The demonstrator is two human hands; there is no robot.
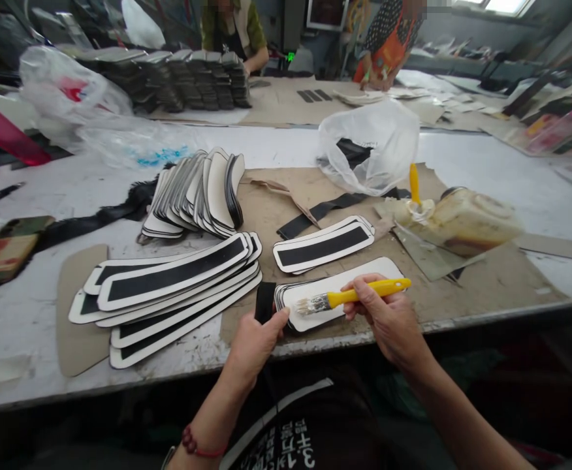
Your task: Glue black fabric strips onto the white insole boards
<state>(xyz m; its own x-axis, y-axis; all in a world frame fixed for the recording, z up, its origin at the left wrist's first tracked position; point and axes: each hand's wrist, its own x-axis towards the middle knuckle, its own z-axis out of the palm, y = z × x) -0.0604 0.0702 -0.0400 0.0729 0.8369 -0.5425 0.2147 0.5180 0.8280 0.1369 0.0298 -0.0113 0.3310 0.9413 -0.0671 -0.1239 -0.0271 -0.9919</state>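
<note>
My right hand (386, 316) is closed around the yellow handle of a brush (364, 294). The brush's bristles rest on the left part of a white curved piece (364, 277), the top one of a small stack. My left hand (256, 343) is closed on a black strip (265, 301), its thumb by the stack's left end. Behind that stack lie a few white pieces with black centres (322, 248). More such pieces (173, 271) are fanned out in a pile to the left.
A row of curved pieces (217, 189) stands behind the pile. At the right are a stained plastic container (476, 219) and a second yellow brush (414, 184). A plastic bag (394, 137) sits farther back. Two people work across the table (276, 137).
</note>
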